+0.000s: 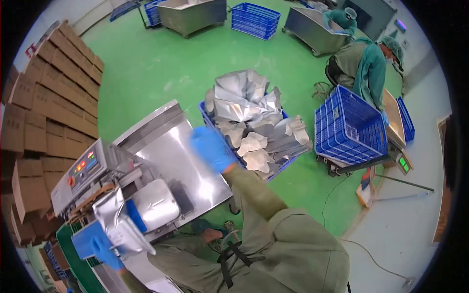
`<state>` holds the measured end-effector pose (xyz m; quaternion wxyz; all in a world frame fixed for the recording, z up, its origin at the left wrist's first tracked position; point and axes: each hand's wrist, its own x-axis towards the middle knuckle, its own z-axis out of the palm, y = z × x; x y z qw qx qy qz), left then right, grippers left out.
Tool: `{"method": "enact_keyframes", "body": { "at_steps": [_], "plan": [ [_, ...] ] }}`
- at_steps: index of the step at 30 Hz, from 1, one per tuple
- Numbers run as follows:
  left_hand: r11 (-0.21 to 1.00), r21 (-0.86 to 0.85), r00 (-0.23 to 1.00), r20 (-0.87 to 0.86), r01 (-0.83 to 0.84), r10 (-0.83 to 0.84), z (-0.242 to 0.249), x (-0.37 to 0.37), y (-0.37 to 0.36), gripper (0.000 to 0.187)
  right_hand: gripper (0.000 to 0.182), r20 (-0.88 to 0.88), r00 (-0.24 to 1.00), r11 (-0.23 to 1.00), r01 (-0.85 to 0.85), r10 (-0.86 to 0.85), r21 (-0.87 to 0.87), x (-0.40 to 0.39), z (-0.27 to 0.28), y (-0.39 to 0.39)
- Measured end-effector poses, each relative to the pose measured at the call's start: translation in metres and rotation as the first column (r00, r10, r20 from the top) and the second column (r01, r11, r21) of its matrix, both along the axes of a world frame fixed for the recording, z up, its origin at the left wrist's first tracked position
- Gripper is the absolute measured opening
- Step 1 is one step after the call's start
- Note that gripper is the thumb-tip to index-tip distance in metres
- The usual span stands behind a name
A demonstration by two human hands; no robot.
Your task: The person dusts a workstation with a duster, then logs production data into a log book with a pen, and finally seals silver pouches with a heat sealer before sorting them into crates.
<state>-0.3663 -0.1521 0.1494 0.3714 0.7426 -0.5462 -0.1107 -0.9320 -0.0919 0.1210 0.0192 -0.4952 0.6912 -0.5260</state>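
- The left hand [105,252], in a blue glove, is sitting low in the head view, its fingers closing on the lower end of a silver foil pouch [115,219].
- That silver foil pouch is standing roughly upright at the front of the sealing machine [88,173], just beside the machine's rounded metal housing [155,204] and above a blue part of the machine.
- The right hand [211,148], also blue-gloved and blurred, is hovering over the far edge of the steel surface [181,161], just beside the blue crate of pouches [244,132]. Its fingers are looking loosely spread and holding nothing, though the blur is making it hard to be sure.
- The blue crate of pouches is sitting on the green floor [146,63] beyond the steel surface, heaped over its rim with crumpled silver bags.
- The sealing machine is showing a control panel [83,166] with lit red and green indicators.
- Stacked cardboard boxes [44,107] are lining the left side.
- A co-worker [369,68] in green clothing and a hair cover is bending over a second blue crate [349,127], which is resting on a scale well apart from the person's own hands.
- Steel bins and more blue crates are standing at the far end of the floor.
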Motion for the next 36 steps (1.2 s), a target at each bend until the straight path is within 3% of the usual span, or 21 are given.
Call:
{"method": "enact_keyframes", "body": {
  "at_steps": [1,2,3,5,8,10,11,15,18,21,22,23,24,25,26,28,30,31,34,36],
  "plan": [
    [0.984,-0.178,0.98,-0.193,0.017,-0.052,-0.008,0.01,0.025,0.041,0.012,-0.38,0.897,0.878,0.355,-0.223,0.322,-0.058,-0.045,0.01],
    [0.98,-0.193,0.981,-0.194,-0.046,0.008,0.011,-0.018,0.052,0.04,0.012,-0.74,0.663,0.79,0.512,-0.114,0.337,-0.129,-0.105,0.043],
    [0.971,-0.212,0.977,-0.201,-0.113,0.07,0.025,-0.043,0.077,0.039,0.017,-0.669,0.651,0.744,0.632,-0.358,0.216,-0.154,-0.073,0.078],
    [0.964,-0.258,0.994,-0.1,-0.058,0.034,0.015,-0.046,0.095,0.038,0.028,-0.639,0.651,0.731,0.654,-0.41,0.197,-0.2,-0.129,0.107],
    [0.952,-0.305,0.999,-0.006,-0.036,0.036,-0.002,-0.05,0.106,0.032,0.039,-0.642,0.765,0.748,0.457,-0.055,0.48,-0.225,-0.178,0.114],
    [0.936,-0.351,0.999,-0.044,-0.031,0.017,0.002,-0.093,0.109,0.031,0.046,-0.524,0.842,0.719,0.444,-0.131,0.535,-0.232,-0.207,0.107],
    [0.931,-0.362,0.999,0.025,0.052,-0.046,0.002,-0.107,0.111,0.027,0.05,-0.463,0.87,0.707,0.434,-0.169,0.558,-0.236,-0.214,0.103],
    [0.898,-0.374,0.954,-0.095,0.231,-0.285,0.024,-0.154,0.13,0.017,0.06,-0.211,0.914,0.786,0.407,-0.348,0.466,-0.251,-0.215,0.086],
    [0.884,-0.357,0.941,-0.035,0.302,-0.336,0.02,-0.162,0.147,0.015,0.062,-0.215,0.926,0.825,0.375,-0.311,0.422,-0.263,-0.116,0.075],
    [0.865,-0.337,0.855,-0.238,0.372,-0.46,0.001,-0.2,0.152,0.017,0.063,-0.195,0.981,0.912,0.099,-0.022,0.398,-0.234,0.016,0.068],
    [0.879,-0.209,0.85,-0.237,0.428,-0.47,0.004,-0.226,0.155,0.023,0.062,-0.209,0.975,0.911,0.011,0.082,0.412,-0.208,0.067,0.068],
    [0.842,-0.068,0.769,-0.375,0.535,-0.518,0.015,-0.259,0.158,0.03,0.061,-0.223,0.956,0.902,-0.079,0.189,0.425,-0.18,0.115,0.067],
    [0.737,-0.099,0.655,-0.391,0.669,-0.647,0.038,-0.293,0.162,0.032,0.056,-0.222,0.924,0.909,-0.222,0.312,0.354,-0.145,0.161,0.071],
    [0.637,-0.129,0.594,-0.263,0.76,-0.761,0.028,-0.313,0.158,0.047,0.053,-0.238,0.87,0.889,-0.367,0.432,0.274,-0.111,0.195,0.075],
    [0.575,-0.236,0.52,-0.257,0.783,-0.814,0.034,-0.337,0.157,0.067,0.046,-0.359,0.816,0.889,-0.384,0.453,0.249,-0.087,0.212,0.073],
    [0.567,-0.362,0.48,-0.306,0.74,-0.822,0.064,-0.373,0.156,0.086,0.038,-0.566,0.685,0.871,-0.473,0.459,0.134,-0.031,0.254,0.074],
    [0.529,-0.404,0.373,-0.404,0.747,-0.835,0.071,-0.387,0.135,0.09,0.037,-0.706,0.565,0.784,-0.62,0.426,-0.023,0.036,0.295,0.085],
    [0.474,-0.223,0.384,-0.35,0.852,-0.854,0.075,-0.375,0.117,0.085,0.034,-0.713,0.559,0.757,-0.65,0.423,-0.061,0.058,0.299,0.081],
    [0.454,-0.352,0.491,0.02,0.819,-0.871,0.058,-0.308,0.061,0.078,0.026,-0.673,0.594,0.691,-0.703,0.44,-0.168,0.108,0.297,0.073],
    [0.35,-0.375,0.384,0.017,0.858,-0.923,0.101,-0.251,0.053,0.07,0.023,-0.564,0.668,0.685,-0.691,0.485,-0.229,0.132,0.276,0.064]
  ]
}}
